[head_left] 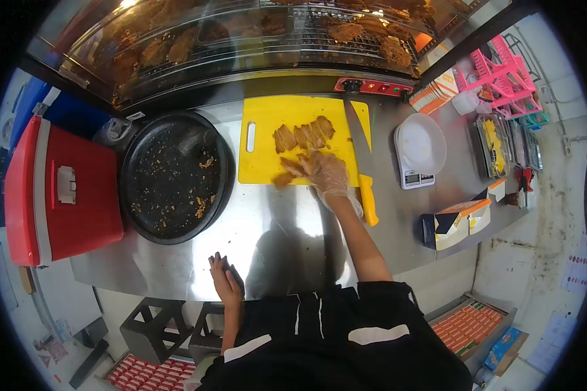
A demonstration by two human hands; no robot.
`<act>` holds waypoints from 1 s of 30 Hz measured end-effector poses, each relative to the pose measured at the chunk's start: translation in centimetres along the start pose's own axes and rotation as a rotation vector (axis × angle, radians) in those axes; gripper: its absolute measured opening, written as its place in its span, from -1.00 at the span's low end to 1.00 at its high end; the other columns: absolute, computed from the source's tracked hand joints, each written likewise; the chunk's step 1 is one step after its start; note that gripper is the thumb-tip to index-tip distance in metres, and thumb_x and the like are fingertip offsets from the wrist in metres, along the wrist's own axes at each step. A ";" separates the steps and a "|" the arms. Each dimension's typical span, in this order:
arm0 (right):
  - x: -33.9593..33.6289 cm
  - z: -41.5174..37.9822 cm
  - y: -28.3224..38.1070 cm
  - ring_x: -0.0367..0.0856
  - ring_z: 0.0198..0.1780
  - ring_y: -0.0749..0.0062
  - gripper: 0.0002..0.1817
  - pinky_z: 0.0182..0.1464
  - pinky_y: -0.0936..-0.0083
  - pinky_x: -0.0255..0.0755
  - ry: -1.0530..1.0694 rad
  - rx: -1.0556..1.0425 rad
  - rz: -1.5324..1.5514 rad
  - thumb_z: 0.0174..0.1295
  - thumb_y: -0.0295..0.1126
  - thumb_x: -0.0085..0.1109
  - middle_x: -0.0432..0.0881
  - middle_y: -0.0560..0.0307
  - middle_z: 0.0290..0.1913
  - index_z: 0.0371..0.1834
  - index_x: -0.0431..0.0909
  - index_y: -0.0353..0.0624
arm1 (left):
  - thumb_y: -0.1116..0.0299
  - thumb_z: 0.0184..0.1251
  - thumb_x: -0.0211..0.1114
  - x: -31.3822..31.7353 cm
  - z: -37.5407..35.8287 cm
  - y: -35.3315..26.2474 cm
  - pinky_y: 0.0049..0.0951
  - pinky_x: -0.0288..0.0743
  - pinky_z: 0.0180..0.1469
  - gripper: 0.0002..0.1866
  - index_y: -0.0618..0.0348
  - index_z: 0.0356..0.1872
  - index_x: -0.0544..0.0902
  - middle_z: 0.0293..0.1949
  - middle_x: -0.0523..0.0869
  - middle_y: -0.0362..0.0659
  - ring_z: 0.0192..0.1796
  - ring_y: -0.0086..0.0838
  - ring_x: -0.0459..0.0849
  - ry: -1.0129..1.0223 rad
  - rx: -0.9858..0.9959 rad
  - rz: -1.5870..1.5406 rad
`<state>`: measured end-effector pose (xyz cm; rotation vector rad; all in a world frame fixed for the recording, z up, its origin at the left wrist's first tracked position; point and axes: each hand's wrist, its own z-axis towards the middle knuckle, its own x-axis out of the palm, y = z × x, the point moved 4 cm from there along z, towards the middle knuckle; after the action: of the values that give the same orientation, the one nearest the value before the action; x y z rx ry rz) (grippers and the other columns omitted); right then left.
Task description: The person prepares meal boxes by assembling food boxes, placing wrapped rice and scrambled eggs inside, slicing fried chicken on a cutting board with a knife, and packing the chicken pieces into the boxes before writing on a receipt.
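Note:
My right hand, in a clear plastic glove, is closed over several fried chicken slices near the front edge of a yellow cutting board. Its palm hides part of what it holds. Just behind it, a row of cut fried chicken lies on the board. A knife with a yellow handle rests along the board's right side, its handle past the front edge. My left hand is by the counter's front edge, fingers stretched out, holding nothing.
A round black pan with crumbs stands left of the board, beside a red cooler box. To the right are a scale with a white bowl and open cartons. A heated display case runs along the back.

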<state>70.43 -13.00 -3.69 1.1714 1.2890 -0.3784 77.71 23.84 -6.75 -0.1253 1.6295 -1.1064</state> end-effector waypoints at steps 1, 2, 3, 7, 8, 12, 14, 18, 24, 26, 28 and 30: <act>0.2 0.0 -0.9 0.53 -0.28 0.08 -0.53 -0.23 0.29 0.41 0.002 0.005 -0.005 -0.05 -0.05 0.28 0.55 -0.08 -0.29 -0.16 0.48 -0.13 | 0.31 0.37 -0.18 0.1 0.1 0.2 -0.01 -0.05 0.33 -0.62 0.31 0.04 0.44 0.23 0.34 0.09 0.35 0.07 0.13 -0.010 0.006 -0.004; -0.1 -0.1 -1.6 0.52 -0.32 0.07 -0.64 -0.26 0.30 0.40 -0.109 -0.062 -0.031 0.00 -0.16 0.25 0.54 -0.07 -0.33 -0.20 0.48 -0.12 | 0.31 0.37 -0.18 0.2 0.1 0.4 -0.01 -0.05 0.33 -0.62 0.31 0.04 0.44 0.23 0.34 0.09 0.35 0.07 0.13 -0.006 0.003 -0.010; -0.4 0.0 -2.2 0.51 -0.36 0.07 -0.75 -0.29 0.31 0.40 -0.218 -0.133 -0.058 0.05 -0.27 0.23 0.54 -0.05 -0.37 -0.24 0.48 -0.11 | 0.31 0.37 -0.18 0.2 0.2 0.2 -0.03 -0.02 0.32 -0.63 0.32 0.03 0.44 0.22 0.35 0.10 0.34 0.07 0.15 -0.016 0.007 0.007; -0.8 0.3 -5.1 0.57 -0.33 0.18 -0.75 -0.32 0.31 0.45 -0.375 -0.179 0.229 0.13 -0.34 0.14 0.59 0.06 -0.38 -0.10 0.51 -0.01 | 0.33 0.36 -0.17 0.3 0.3 0.2 -0.08 0.05 0.30 -0.64 0.36 0.00 0.45 0.20 0.37 0.13 0.32 0.08 0.19 -0.029 0.014 0.021; -0.5 0.4 -6.1 0.57 -0.34 0.31 -0.74 -0.36 0.44 0.43 -0.190 0.006 0.544 0.14 -0.40 0.14 0.59 0.10 -0.35 -0.08 0.48 -0.03 | 0.33 0.36 -0.17 0.3 0.2 0.2 -0.08 0.05 0.30 -0.64 0.36 0.00 0.45 0.20 0.37 0.13 0.32 0.08 0.19 -0.022 0.008 0.021; -1.8 -0.2 -5.0 0.55 -0.28 0.61 -0.62 -0.38 0.71 0.40 0.114 0.266 1.197 0.16 -0.50 0.13 0.55 0.25 -0.27 0.07 0.38 -0.05 | 0.33 0.36 -0.16 0.2 0.6 -0.2 -0.07 0.06 0.30 -0.64 0.38 -0.01 0.45 0.19 0.38 0.14 0.31 0.09 0.20 -0.010 -0.009 0.034; -3.1 -0.5 -3.5 0.55 -0.29 0.61 -0.61 -0.36 0.72 0.40 0.169 0.303 1.306 0.16 -0.52 0.12 0.54 0.25 -0.26 0.07 0.36 -0.07 | 0.33 0.36 -0.16 0.1 0.6 -0.2 -0.06 0.06 0.30 -0.64 0.37 -0.01 0.45 0.19 0.38 0.14 0.31 0.09 0.20 -0.005 -0.009 0.037; -3.3 -0.5 -2.6 0.53 -0.17 0.57 -0.63 -0.15 0.71 0.41 0.072 0.028 0.901 0.17 -0.55 0.11 0.50 0.23 -0.16 0.06 0.37 -0.09 | 0.33 0.36 -0.16 0.2 0.6 -0.1 -0.06 0.05 0.30 -0.64 0.37 -0.01 0.45 0.18 0.39 0.14 0.30 0.09 0.21 -0.004 -0.002 0.063; -6.0 -1.8 0.9 0.38 0.03 0.56 -0.66 0.12 0.66 0.24 -0.101 -0.197 0.639 0.14 -0.51 0.17 0.44 0.22 -0.06 0.00 0.42 -0.11 | 0.31 0.36 -0.16 0.3 0.5 -0.1 -0.06 0.04 0.30 -0.64 0.35 -0.01 0.45 0.17 0.40 0.13 0.30 0.07 0.22 -0.024 -0.006 0.051; -6.4 -1.9 1.4 0.39 0.02 0.53 -0.65 0.11 0.63 0.25 -0.054 -0.172 0.655 0.13 -0.48 0.19 0.45 0.20 -0.08 0.00 0.42 -0.10 | 0.31 0.36 -0.16 0.4 0.5 0.1 -0.06 0.04 0.30 -0.64 0.35 -0.01 0.45 0.17 0.40 0.13 0.30 0.07 0.22 -0.028 -0.010 0.038; -6.3 -1.8 1.5 0.40 0.01 0.51 -0.64 0.10 0.61 0.27 -0.003 -0.148 0.673 0.12 -0.46 0.21 0.45 0.19 -0.10 0.00 0.42 -0.09 | 0.30 0.37 -0.17 0.4 0.4 0.2 -0.06 0.04 0.30 -0.63 0.34 -0.01 0.45 0.17 0.40 0.13 0.30 0.06 0.22 -0.033 0.005 0.045; -5.4 -1.4 1.2 0.46 -0.04 0.36 -0.60 0.07 0.56 0.32 0.212 -0.061 0.278 0.09 -0.29 0.25 0.47 0.13 -0.09 0.01 0.41 -0.06 | 0.28 0.37 -0.17 0.3 0.6 0.0 -0.07 0.05 0.30 -0.63 0.35 -0.01 0.45 0.17 0.40 0.13 0.30 0.06 0.22 -0.027 -0.005 0.051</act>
<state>68.92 -13.31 1.77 1.3443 1.2858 -0.0106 78.04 23.33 -6.91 -0.1010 1.6031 -1.0577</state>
